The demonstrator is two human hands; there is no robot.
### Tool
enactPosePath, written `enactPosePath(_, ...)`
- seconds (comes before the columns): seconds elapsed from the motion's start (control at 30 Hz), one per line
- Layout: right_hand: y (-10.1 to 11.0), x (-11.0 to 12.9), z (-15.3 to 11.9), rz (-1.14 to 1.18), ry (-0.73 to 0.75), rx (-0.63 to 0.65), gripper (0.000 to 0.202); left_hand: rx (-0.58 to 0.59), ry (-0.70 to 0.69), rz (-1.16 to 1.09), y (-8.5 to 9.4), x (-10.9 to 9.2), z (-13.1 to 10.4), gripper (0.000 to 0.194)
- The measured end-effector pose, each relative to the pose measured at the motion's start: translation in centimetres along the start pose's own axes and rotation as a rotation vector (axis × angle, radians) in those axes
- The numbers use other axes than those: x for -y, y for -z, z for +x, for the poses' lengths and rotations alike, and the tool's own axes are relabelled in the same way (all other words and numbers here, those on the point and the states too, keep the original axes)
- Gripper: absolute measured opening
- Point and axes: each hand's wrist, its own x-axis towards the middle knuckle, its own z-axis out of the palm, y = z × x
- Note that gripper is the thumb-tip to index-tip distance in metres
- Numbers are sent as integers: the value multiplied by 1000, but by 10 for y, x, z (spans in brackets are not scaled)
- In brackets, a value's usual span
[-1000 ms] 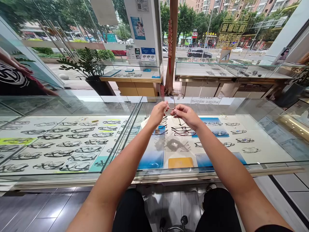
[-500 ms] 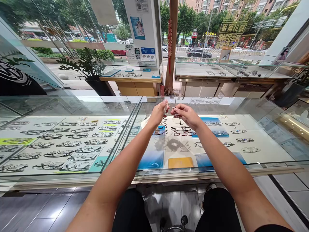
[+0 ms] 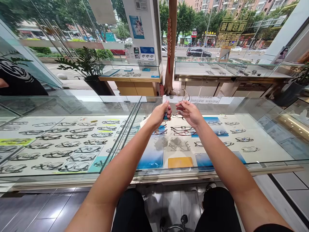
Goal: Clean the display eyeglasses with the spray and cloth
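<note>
Over the glass counter, my left hand (image 3: pixel 162 112) is wrapped round a small white spray bottle (image 3: pixel 164 99), whose top sticks up above the fingers. To its right, my right hand (image 3: pixel 189 112) pinches a pair of thin-framed glasses (image 3: pixel 181 94). The frame rises above the fingertips, and part of it is hidden by the hand. A small gap separates the two hands. Beneath them, inside the case, lie dark red glasses (image 3: pixel 181 132).
The glass display counter (image 3: pixel 151 176) holds rows of glasses, blue cards and a yellow card (image 3: pixel 180 162). Beyond it stand more display cases (image 3: pixel 135 78), a potted plant (image 3: pixel 90 67) and a wooden post. A person in black (image 3: pixel 20 79) is at the far left.
My hands have moved apart, and the glasses have shifted right and turned. More of the white bottle shows in my left hand. An arm of the person at the left has come into view.
</note>
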Motion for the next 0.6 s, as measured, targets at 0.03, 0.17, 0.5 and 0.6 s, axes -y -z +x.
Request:
enactPosePath(0.03,0,0,0,-7,0,0,47,-8,-13,6,0,0,0,60)
enactPosePath(0.17,0,1,-1,-1,0,0,47,-54,-78,60,3,2,2,50)
enactPosePath(0.5,-2,-1,-1,3,-7,30,47,-126,-222,286,12,4,6,61)
enactPosePath(0.6,-3,-1,-2,24,-15,36,49,-91,-213,401,13,5,6,72)
